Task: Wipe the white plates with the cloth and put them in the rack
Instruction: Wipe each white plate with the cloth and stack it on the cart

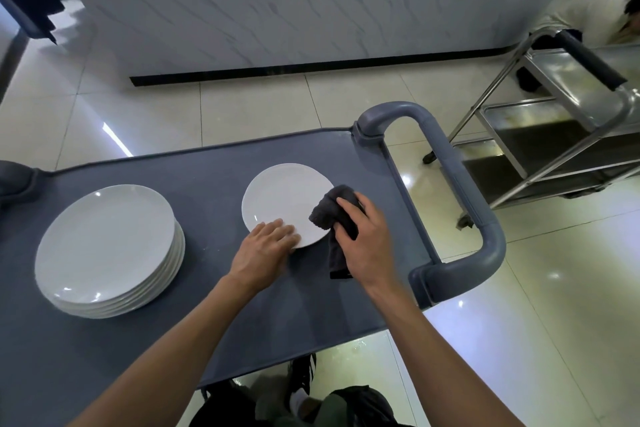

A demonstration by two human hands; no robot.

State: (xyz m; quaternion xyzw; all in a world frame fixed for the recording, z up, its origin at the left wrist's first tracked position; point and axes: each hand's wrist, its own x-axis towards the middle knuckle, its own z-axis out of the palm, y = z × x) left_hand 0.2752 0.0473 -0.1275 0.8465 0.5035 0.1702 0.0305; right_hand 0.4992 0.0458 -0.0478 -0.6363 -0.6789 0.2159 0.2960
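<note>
One white plate (285,201) lay mid-frame on the tabletop (214,288). Left hand (265,246) fingers pressed flat on its rim; right hand (363,236) fingers gripped the soft cloth (330,210). Plates looked smooth, slippery, breakable: hold by the rim.

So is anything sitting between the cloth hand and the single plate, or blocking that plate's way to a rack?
Nothing visible separates them: the right hand holds the dark cloth already on the single plate's rim, and the left hand rests its fingers on the near edge. No rack is identifiable in this view, so that path cannot be judged.
</note>
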